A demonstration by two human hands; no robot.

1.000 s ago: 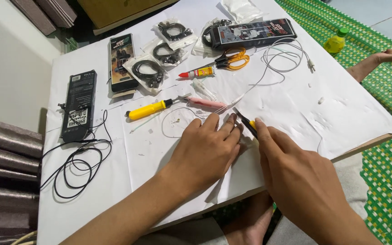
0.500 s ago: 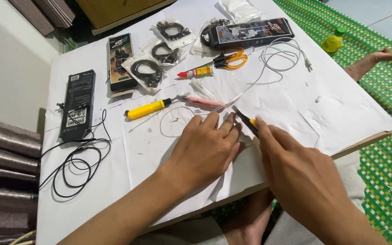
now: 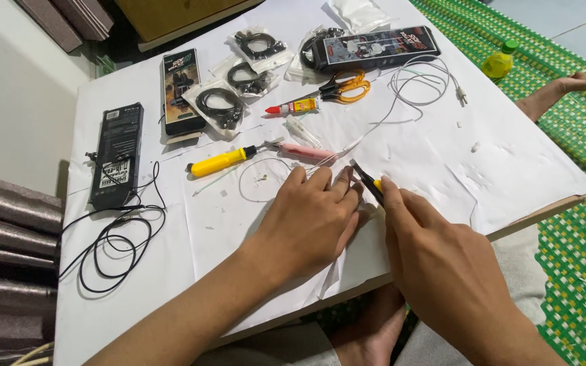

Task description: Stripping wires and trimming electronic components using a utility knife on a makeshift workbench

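— What are the hands doing over there?

— The left hand (image 3: 310, 224) lies palm down on the white paper-covered board (image 3: 510, 169), fingers spread flat and closed on nothing that I can see; its fingertips press near a thin white cable (image 3: 401, 112). The right hand (image 3: 442, 261) is pinched shut around a small dark tool with a yellow grip (image 3: 369, 183). The tool's tip points up and away, just beside the left fingertips. I cannot tell whether it touches the cable.

— Take the yellow-handled screwdriver (image 3: 222, 162) as the marker. Where is everything?

— The hands are to its right and nearer the person. Just right of its tip lies a pink pen-shaped tool (image 3: 304, 151), and the white cable runs from there up to a loose coil further right. Beyond the screwdriver, a small tube of glue with a red cap (image 3: 294, 106) and orange-handled scissors (image 3: 344, 86) lie side by side. Further back sits a long dark box (image 3: 378, 47). Behind the screwdriver are clear bags of coiled black cables (image 3: 220, 107) and an upright dark package (image 3: 181, 88).

— And to its left?

— A flat black package (image 3: 116, 152), with a black cable (image 3: 113, 244) looped loosely below it. Well off to the right, on the green mat (image 3: 578, 129), stands a small yellow bottle (image 3: 498, 63), near a bare foot (image 3: 554, 95).
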